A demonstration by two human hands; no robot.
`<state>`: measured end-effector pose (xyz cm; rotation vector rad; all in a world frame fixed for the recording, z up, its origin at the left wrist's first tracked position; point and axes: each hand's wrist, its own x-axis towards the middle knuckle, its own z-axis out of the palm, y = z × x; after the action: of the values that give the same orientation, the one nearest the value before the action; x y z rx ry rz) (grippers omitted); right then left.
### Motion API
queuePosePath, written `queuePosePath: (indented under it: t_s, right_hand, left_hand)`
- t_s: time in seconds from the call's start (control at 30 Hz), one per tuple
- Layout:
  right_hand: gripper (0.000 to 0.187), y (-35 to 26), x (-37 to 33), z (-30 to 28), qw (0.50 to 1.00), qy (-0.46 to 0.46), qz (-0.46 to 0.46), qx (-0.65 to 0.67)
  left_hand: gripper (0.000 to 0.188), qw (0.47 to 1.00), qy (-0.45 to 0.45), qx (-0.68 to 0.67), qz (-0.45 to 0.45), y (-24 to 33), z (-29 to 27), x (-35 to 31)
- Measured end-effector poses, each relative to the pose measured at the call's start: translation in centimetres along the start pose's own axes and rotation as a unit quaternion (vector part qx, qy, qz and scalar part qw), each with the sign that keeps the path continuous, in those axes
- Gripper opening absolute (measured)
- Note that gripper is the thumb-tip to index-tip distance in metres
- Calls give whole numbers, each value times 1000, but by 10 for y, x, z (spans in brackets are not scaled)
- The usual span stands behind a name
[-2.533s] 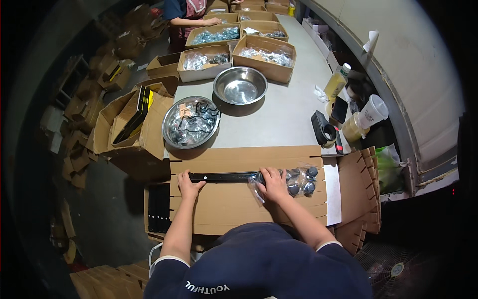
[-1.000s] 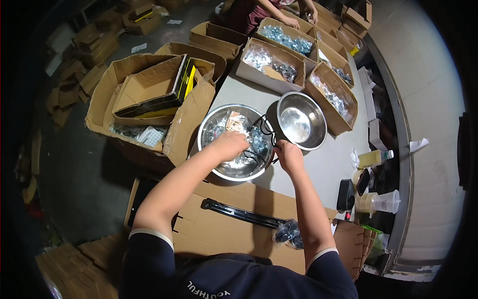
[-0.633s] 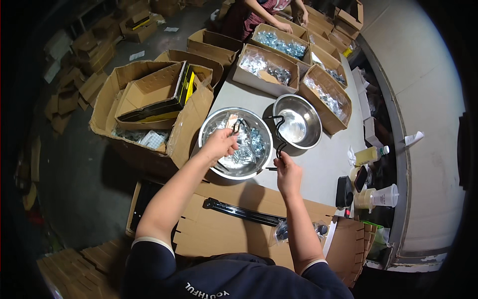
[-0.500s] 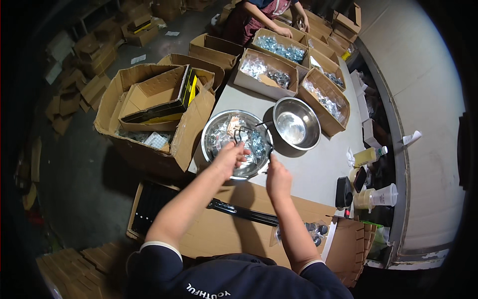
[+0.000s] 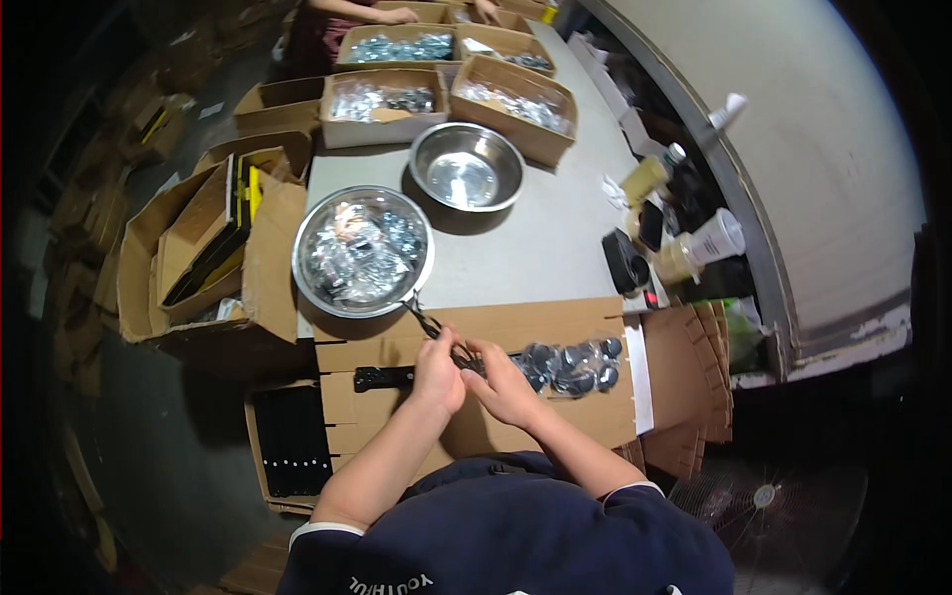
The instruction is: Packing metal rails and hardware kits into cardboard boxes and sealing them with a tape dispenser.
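Both hands come together over the cardboard sheet point(image 5: 476, 322) in front of me. My left hand point(image 5: 439, 377) is closed round several thin black bent rods point(image 5: 428, 323), whose far ends stick out toward the steel bowl of packets point(image 5: 307, 293). My right hand point(image 5: 501, 389) grips the same rods from the other side, its fingers touching the left ones. Clear packets of small metal parts point(image 5: 362, 260) fill that bowl. Under the hands lies a black metal bar point(image 5: 382, 379), partly hidden. Clear bags of black round parts point(image 5: 580, 365) lie just right of them.
A second steel bowl point(image 5: 466, 178) stands farther back. Cartons of bagged hardware point(image 5: 382, 104) line the far table, where a co-worker's hand point(image 5: 397, 16) reaches in. A large open carton point(image 5: 268, 273) stands left. Bottles and cups point(image 5: 709, 243) crowd the right edge. A fan point(image 5: 764, 498) is lower right.
My hands have drawn back from over the packet bowl to the cardboard sheet, bringing the black rods with them, and have come together. The view has shifted, so the bowls appear farther left.
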<state>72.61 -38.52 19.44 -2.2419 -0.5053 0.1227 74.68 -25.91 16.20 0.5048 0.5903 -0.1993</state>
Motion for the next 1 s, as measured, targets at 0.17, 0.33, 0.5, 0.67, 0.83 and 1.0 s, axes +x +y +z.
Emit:
queuePosePath:
  t_s: [0.17,0.33,0.5,0.67,0.83,1.0]
  right_hand:
    - [27,58,-54,-8,992,15,90,82]
    - [21,83,-108,-32,994,48,63,81]
    - [29,156,-131,-88,979,183,92,9]
    - [52,288,-138,-118,943,256,176,-120]
    - [55,294,-133,-91,975,200,92,10]
    - [56,259,-132,-99,955,182,115,-202]
  left_hand:
    - [13,991,-84,82,-70,-80,21,-46]
    - [32,962,-100,168,-188,-130,17,-50]
    - [33,937,-71,320,-118,-157,16,-47]
    - [34,913,-59,404,4,-176,-5,-15]
    - [39,903,2,429,22,-195,-6,15]
    - [39,876,-21,480,38,-202,-4,19]
